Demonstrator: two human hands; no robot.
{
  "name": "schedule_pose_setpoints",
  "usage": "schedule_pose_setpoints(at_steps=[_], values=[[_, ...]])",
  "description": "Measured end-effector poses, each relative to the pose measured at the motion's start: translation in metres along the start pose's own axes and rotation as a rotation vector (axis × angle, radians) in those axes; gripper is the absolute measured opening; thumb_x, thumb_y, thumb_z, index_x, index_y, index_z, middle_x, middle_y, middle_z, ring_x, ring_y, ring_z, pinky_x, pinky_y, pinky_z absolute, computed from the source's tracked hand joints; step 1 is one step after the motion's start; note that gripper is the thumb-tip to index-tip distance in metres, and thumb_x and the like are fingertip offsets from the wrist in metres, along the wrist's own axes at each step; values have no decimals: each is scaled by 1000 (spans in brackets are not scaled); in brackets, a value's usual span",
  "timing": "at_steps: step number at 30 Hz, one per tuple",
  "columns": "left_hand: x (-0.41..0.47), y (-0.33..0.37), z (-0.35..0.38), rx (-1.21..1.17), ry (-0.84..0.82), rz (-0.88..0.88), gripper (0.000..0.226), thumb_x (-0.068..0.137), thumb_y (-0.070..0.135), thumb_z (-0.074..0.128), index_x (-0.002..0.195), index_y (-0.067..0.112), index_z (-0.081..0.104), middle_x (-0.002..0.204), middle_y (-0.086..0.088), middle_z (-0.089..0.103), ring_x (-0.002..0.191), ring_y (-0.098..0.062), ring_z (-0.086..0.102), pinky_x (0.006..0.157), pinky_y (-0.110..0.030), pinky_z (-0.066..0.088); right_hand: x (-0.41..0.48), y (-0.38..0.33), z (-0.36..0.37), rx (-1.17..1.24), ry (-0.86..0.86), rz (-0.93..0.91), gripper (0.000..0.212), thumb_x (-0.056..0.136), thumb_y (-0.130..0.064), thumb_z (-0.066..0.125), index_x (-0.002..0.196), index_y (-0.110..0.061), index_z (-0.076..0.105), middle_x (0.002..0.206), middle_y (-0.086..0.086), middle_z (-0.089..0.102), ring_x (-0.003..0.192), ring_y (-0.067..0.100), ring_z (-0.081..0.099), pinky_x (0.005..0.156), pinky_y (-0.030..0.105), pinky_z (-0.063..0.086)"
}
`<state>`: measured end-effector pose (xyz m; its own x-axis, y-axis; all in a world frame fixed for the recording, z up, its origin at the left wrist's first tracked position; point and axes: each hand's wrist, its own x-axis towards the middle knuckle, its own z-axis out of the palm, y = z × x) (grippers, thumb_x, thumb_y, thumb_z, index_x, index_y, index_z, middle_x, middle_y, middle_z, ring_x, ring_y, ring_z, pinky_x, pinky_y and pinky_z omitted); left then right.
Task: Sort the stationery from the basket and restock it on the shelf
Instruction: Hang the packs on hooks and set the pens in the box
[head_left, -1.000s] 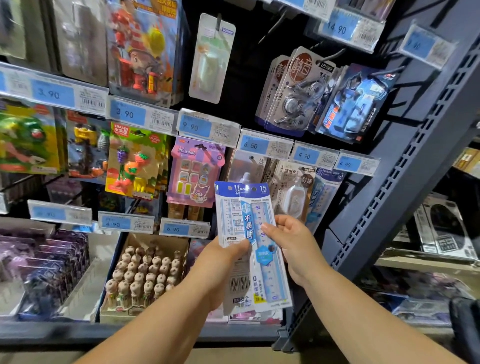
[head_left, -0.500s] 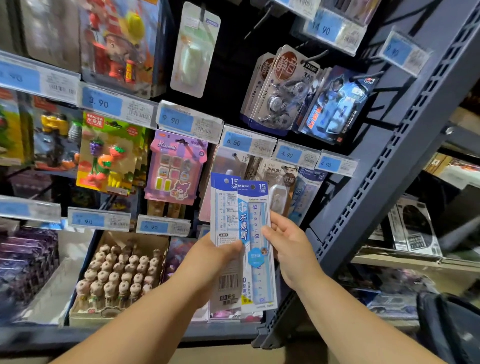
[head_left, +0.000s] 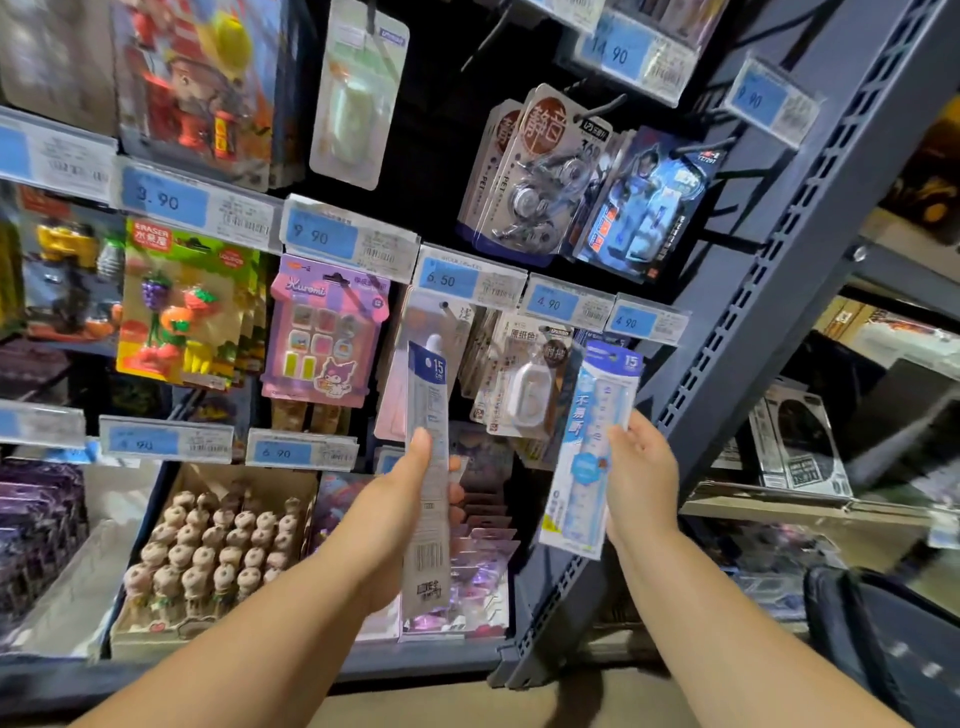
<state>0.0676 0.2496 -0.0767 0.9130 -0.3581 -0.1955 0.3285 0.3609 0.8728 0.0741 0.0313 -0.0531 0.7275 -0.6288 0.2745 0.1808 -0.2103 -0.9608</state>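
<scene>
Lining a dark-blue store shelf, carded goods hung under price tags reading 3.90, 9.90 and 6.50, among them an ERASER card and a Kuromi card. The left hand gripped one 15 cm ruler pack upright, barcode side showing. Apart from it, the right hand gripped another ruler pack, top tilted rightward, front outward.

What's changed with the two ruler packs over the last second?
The packs, overlapped before, are now split: the right hand has pulled the front-facing ruler pack out to the right, while the left hand keeps the other ruler pack, turned more edge-on. Both hands still grip; the shelf looks unchanged.
</scene>
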Motion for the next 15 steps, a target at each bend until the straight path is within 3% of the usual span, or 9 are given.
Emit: schedule_pose_setpoints(at_steps=[3, 6, 8, 10, 12, 15], values=[[0, -6, -2, 50, 19, -9, 63, 90, 67, 39, 101, 15, 73, 80, -6, 65, 81, -27, 63, 96, -48, 46, 12, 4, -5, -30, 82, 29, 25, 101, -14, 47, 110, -29, 64, 112, 0, 70, 95, 19, 70, 84, 41, 57], [-1, -7, -4, 64, 32, -17, 94, 57, 90, 54, 114, 17, 70, 126, -19, 62, 125, -40, 51, 108, -55, 38, 20, 8, -5, -47, 81, 38, 25, 101, -17, 47, 115, -30, 63, 114, -1, 68, 96, 18, 69, 84, 41, 58], [1, -7, -8, 67, 33, -16, 114, 41, 95, 58, 125, 17, 64, 144, -22, 46, 134, -44, 41, 106, -53, 40, 23, 8, -2, -48, 78, 38, 28, 101, -17, 47, 120, -28, 63, 115, 0, 69, 96, 18, 70, 85, 42, 58], [2, -5, -11, 71, 2, -18, 119, 45, 95, 56, 133, 15, 56, 144, -20, 48, 131, -42, 46, 106, -56, 38, 24, 6, 0, -57, 79, 33, 28, 101, -18, 47, 123, -28, 62, 116, -2, 67, 98, 17, 68, 85, 43, 58], [-3, -3, -12, 94, -21, -12, 104, 61, 90, 51, 134, 17, 56, 136, -13, 56, 122, -33, 54, 101, -50, 42, 25, 6, 2, -82, 82, 18, 29, 102, -19, 46, 125, -29, 60, 117, -4, 66, 100, 15, 67, 84, 41, 58], [-1, -6, -16, 94, 9, -17, 68, 85, 71, 43, 117, 16, 67, 109, -7, 67, 89, -22, 59, 73, -34, 47, 28, 6, 5, -86, 122, 23, 32, 102, -20, 45, 130, -26, 58, 118, -3, 65, 100, 15, 66, 84, 41, 58]])
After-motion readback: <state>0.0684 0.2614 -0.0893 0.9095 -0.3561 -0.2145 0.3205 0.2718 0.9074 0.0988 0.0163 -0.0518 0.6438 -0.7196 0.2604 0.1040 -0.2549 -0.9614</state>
